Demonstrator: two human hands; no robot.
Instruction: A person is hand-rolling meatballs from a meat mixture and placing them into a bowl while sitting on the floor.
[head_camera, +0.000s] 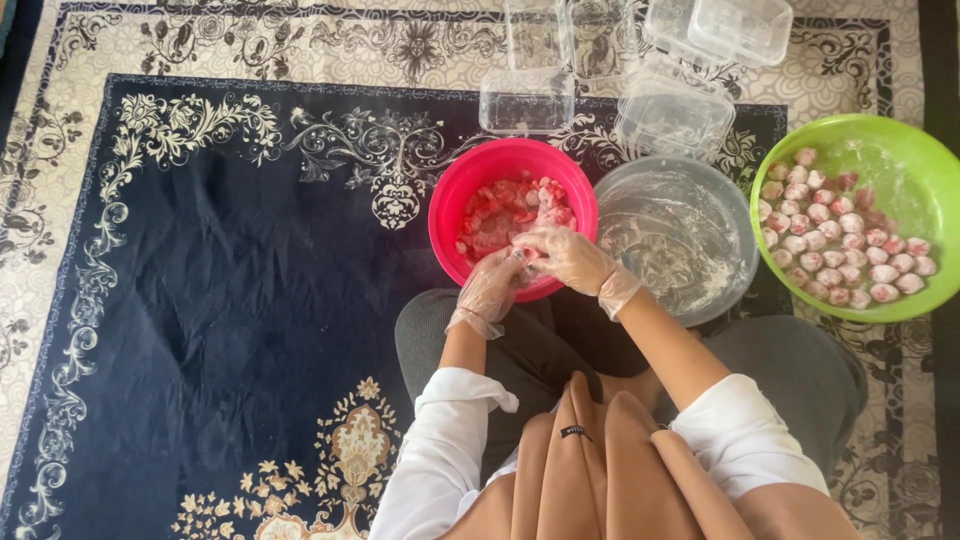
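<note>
Both my hands wear thin clear plastic gloves and meet over the near rim of a pink bowl (447, 203) that holds a reddish-pink chopped mixture (505, 212). My left hand (490, 288) and my right hand (566, 257) press together around a small lump of that mixture; the lump is mostly hidden between the fingers. To the right stands a clear bowl (722, 262) dusted inside with white flour. Further right, a green bowl (895, 150) holds several floured pink balls (838, 243).
I sit cross-legged on a dark blue and cream patterned carpet (220, 290). Several clear plastic lidded boxes (527, 100) lie scattered beyond the bowls at the top. My knees in grey trousers (800, 370) lie just below the bowls.
</note>
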